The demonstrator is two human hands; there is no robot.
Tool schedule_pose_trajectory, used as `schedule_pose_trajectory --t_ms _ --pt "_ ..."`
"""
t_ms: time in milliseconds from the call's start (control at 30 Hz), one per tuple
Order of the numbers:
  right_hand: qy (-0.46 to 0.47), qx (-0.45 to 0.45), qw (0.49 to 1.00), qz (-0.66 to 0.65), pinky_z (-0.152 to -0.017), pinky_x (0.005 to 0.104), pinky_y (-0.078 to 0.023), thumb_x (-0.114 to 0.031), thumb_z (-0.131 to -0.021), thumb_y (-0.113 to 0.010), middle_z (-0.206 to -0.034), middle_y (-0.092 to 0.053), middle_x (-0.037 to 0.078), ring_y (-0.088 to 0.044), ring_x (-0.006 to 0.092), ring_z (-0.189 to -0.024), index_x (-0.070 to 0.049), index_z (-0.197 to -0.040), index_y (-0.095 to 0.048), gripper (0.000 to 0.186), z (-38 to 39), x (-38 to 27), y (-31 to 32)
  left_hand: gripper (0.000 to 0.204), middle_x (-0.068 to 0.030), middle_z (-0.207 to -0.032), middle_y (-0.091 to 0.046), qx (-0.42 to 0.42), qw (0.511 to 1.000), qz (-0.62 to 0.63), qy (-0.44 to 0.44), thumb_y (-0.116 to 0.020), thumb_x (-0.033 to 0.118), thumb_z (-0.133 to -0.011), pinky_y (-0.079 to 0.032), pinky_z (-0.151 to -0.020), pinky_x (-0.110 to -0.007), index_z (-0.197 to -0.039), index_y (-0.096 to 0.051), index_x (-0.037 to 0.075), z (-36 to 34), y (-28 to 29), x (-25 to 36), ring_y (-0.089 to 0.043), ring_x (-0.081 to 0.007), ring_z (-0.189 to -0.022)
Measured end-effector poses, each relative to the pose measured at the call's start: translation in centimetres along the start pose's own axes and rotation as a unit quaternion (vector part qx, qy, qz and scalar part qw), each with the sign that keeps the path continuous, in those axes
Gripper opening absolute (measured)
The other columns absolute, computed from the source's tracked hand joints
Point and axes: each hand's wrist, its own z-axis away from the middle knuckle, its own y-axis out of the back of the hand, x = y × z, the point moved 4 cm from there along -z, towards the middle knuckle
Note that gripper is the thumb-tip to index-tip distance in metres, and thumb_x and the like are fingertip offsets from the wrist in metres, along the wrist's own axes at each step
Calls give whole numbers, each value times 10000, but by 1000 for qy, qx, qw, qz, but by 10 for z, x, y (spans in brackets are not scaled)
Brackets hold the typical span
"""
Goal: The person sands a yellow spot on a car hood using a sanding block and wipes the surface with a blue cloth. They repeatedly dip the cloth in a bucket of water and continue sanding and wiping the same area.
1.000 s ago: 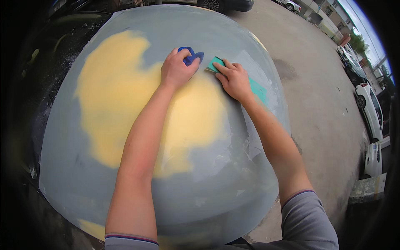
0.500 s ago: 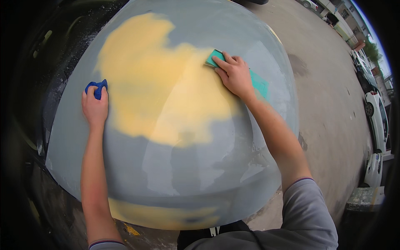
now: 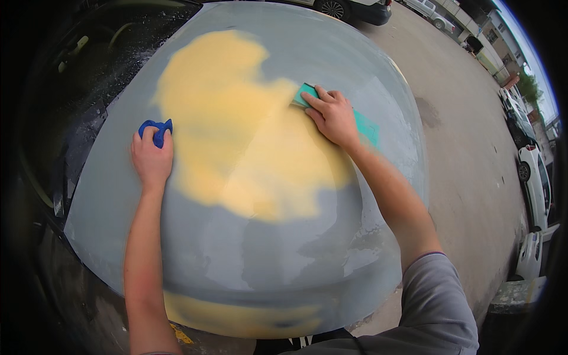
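Note:
A grey car hood (image 3: 266, 254) fills the middle, with a large pale yellow patch (image 3: 219, 112) across its upper part. My left hand (image 3: 151, 157), fingers curled round a crumpled blue cloth (image 3: 155, 128), rests on the grey surface just left of the patch. At the patch's right edge, my right hand (image 3: 331, 118) grips a long turquoise sanding block (image 3: 365, 127) lying on the hood, its fingers bent over the upper end.
The dark windshield (image 3: 77, 65) borders the hood on the left. On the right is concrete ground (image 3: 455, 177) with parked white cars (image 3: 533, 183) along the far side. Another vehicle's wheel (image 3: 334, 8) shows at the top.
My left hand has swept from beside the block down and left to the hood's left part, carrying the blue cloth. My right hand remains on the block.

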Motion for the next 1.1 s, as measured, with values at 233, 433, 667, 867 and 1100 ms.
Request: schedule_pose_trajectory --t_ms 233,433,667,867,1100 --pt "32 -5 999 -25 -1050 523 -540 -241 -989 -809 -1515 -691 174 -658 397 -1202 -209 -1427 -779 441 51 -43 0 252 -173 -1123 -673 -1 1000 -4 -4 -812 303 -963 -560 -933 -539 -1093 -721 107 6 3 -8 -666 -432 -1075" --pt "54 -8 999 1 -1063 523 -524 -257 -996 -810 -1574 -663 158 -639 385 -1231 -220 -1446 -772 453 47 -36 6 248 -174 -1109 -656 -7 1000 -1 2 -820 276 -953 -554 -926 -537 -1076 -708 91 15 7 -9 -656 -431 -1062" --pt "-55 4 994 95 -953 540 -577 -318 -1052 -720 -1434 -737 112 -679 440 -1076 -231 -1434 -761 394 -104 68 -31 241 -160 -1078 -650 27 998 61 -21 -832 264 -942 -549 -898 -528 -1064 -704 98 1 -13 30 -657 -417 -1026" --pt "39 16 999 -4 -1029 540 -525 -229 -935 -838 -1545 -643 195 -640 391 -1187 -203 -1440 -760 513 100 -59 11 243 -162 -1077 -651 6 1000 -2 -6 -829 273 -950 -549 -899 -532 -1064 -710 94 11 11 -12 -653 -420 -1035" --pt "-124 -12 990 72 -957 577 -542 -298 -1079 -694 -1383 -743 115 -648 441 -1177 -239 -1454 -741 383 -59 43 -31 238 -168 -1076 -650 8 999 25 -20 -831 271 -949 -550 -905 -539 -1055 -708 97 6 -1 9 -656 -427 -1023"
